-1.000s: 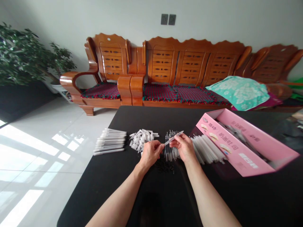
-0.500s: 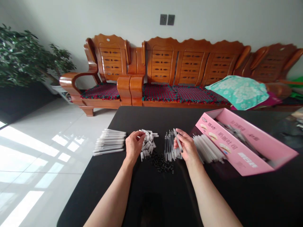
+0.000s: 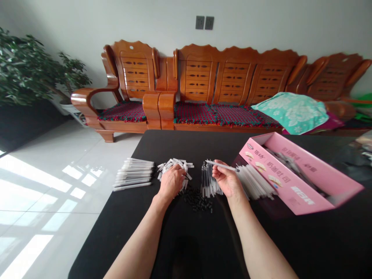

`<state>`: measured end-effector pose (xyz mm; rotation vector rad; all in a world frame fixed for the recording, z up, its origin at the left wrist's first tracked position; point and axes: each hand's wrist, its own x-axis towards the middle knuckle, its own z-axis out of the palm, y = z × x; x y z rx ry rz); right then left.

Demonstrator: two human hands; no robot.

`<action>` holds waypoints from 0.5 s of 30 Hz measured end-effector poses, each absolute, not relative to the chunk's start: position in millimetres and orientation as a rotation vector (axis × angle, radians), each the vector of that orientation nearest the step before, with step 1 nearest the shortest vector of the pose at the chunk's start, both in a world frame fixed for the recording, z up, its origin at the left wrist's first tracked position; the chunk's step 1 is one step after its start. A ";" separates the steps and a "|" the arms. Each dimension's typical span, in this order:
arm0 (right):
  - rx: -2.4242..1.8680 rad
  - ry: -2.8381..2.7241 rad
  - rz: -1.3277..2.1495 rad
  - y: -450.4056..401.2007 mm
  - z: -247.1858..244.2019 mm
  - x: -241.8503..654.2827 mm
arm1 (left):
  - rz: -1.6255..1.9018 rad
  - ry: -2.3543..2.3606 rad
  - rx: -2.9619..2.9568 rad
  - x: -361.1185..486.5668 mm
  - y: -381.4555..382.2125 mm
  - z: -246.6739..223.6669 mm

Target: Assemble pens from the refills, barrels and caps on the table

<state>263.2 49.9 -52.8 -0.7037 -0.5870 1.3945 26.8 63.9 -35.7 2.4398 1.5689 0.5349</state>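
My right hand [image 3: 228,179] pinches a pen [image 3: 222,166] with a pale translucent barrel and a dark end on the right, held nearly level above the table. Below it lies a bunch of dark ink refills [image 3: 209,182]. My left hand [image 3: 172,180] is over a pile of white pen caps [image 3: 181,162], its fingers curled down and drawn together among them; what is between the fingertips is hidden. Close to that hand, small black plugs [image 3: 199,201] lie in a heap. Left of it, pens [image 3: 135,174] lie side by side in a row.
Pale empty-looking barrels [image 3: 255,182] lie right of my right hand, against a pink box [image 3: 283,182] with things inside. Everything stands on a black table [image 3: 197,240]. Beyond its far edge is a wooden sofa [image 3: 200,77]; a plant [image 3: 29,69] stands left.
My left hand has moved right and down onto the white caps. The pen in my right hand has turned from steeply tilted to nearly level.
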 end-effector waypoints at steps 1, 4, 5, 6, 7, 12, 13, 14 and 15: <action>-0.704 -0.592 1.385 49.9 -52.6 263.0 | 0.525 1.575 2.439 27.3 63.6 -34.8; -0.716 -0.621 1.367 50.1 -52.9 262.3 | 0.492 1.580 2.455 30.6 63.4 -34.2; -0.723 -0.633 1.363 50.0 -53.0 262.1 | 0.484 1.577 2.466 32.2 63.5 -34.6; -0.732 -0.644 1.357 49.8 -53.0 261.8 | 0.484 1.571 2.478 33.9 63.6 -35.2; -0.740 -0.653 1.350 49.5 -52.9 261.4 | 0.492 1.565 2.488 35.4 63.8 -35.8; -0.798 -0.718 1.295 46.4 -51.5 256.3 | 0.727 1.562 2.416 38.5 63.4 -36.3; -0.805 -0.735 1.280 45.7 -51.0 254.4 | 0.808 1.546 2.358 38.3 63.0 -35.8; -0.809 -0.752 1.267 44.9 -50.4 252.4 | 0.884 1.517 2.283 38.2 62.4 -35.3; -0.812 -0.769 1.259 44.2 -49.7 250.3 | 0.946 1.473 2.192 38.4 61.7 -35.0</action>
